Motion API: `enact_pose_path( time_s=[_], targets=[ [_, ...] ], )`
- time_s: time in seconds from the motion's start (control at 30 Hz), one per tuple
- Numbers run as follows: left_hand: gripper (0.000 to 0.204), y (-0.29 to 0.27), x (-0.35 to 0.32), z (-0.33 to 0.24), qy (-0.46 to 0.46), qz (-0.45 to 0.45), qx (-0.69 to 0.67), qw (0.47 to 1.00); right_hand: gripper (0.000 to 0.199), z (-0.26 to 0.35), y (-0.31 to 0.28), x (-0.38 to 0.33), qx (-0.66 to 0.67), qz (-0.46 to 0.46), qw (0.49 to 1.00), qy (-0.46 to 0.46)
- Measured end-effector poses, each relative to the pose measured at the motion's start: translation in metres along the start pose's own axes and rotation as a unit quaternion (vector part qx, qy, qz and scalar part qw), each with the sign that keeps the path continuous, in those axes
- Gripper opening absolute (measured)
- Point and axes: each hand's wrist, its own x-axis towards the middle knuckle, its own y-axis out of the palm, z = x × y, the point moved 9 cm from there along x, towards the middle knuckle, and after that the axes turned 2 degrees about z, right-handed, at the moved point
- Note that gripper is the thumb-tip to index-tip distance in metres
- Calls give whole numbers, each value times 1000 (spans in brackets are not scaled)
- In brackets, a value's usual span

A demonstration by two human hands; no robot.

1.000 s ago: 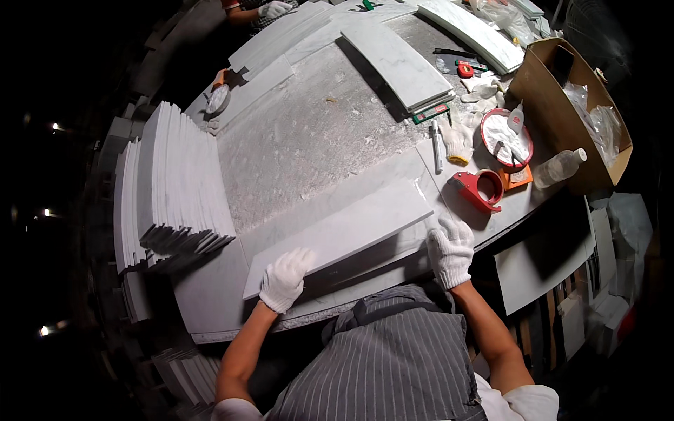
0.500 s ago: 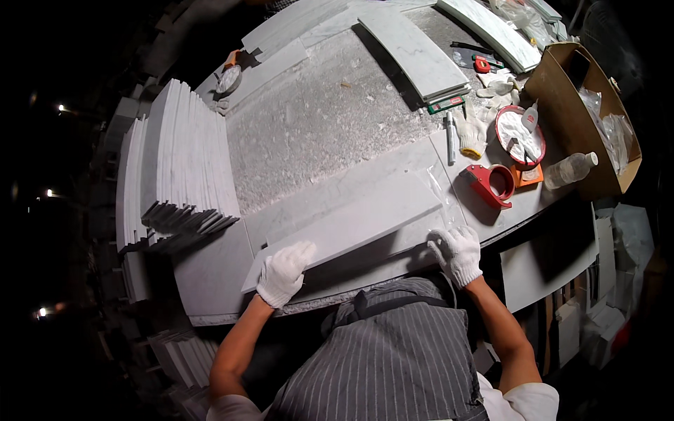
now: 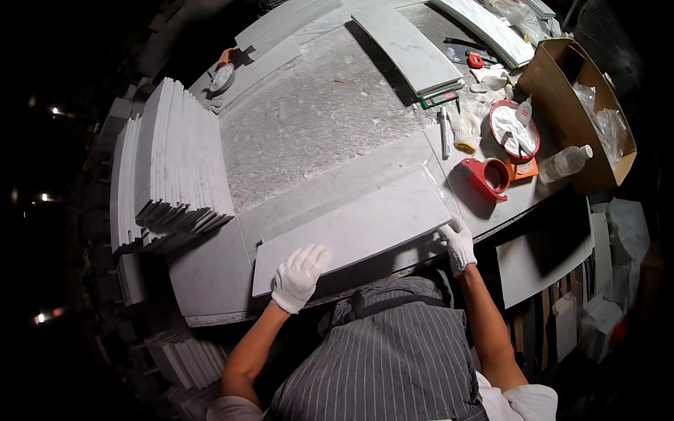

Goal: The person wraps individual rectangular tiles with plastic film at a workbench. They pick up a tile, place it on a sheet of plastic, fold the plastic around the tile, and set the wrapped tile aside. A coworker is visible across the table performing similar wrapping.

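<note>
With left hand [image 3: 298, 278] pinching marbled slab [image 3: 358, 216], right hand [image 3: 459, 245] at opposite corner, closure unclear: risks chipping against desk [image 3: 302, 126] beneath hands through uneven support.

Here's the gloved left hand [image 3: 298, 277] holding the pale marble slab [image 3: 358, 228] by its near edge, the gloved right hand [image 3: 458, 244] at its right corner, grip partly hidden! Upright slabs [image 3: 186, 154] pack the left; right, a red tape dispenser [image 3: 474, 177] sits near a clear bottle [image 3: 565, 163].
</note>
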Motion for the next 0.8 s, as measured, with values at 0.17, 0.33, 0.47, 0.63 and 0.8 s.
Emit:
enact_pose_path(
  time_s=[0.17,0.33,0.47,0.63,0.8],
  targets=[
    [30,3,-4,-2,10,-4,23,1000,25,0,-7,-2,34,-70,997,-25],
    [30,5,-5,-1,12,-7,29,999,16,-19,-14,13,9,-73,997,-40],
    [31,-7,2,1,23,-19,32,999,17,-21,-12,17,35,-47,997,-51],
    [30,-10,13,5,44,-36,65,996,16,-28,-15,21,28,-35,998,-37],
    [30,1,20,5,47,-46,39,997,21,-30,-11,23,93,-10,995,-31]
  ],
)
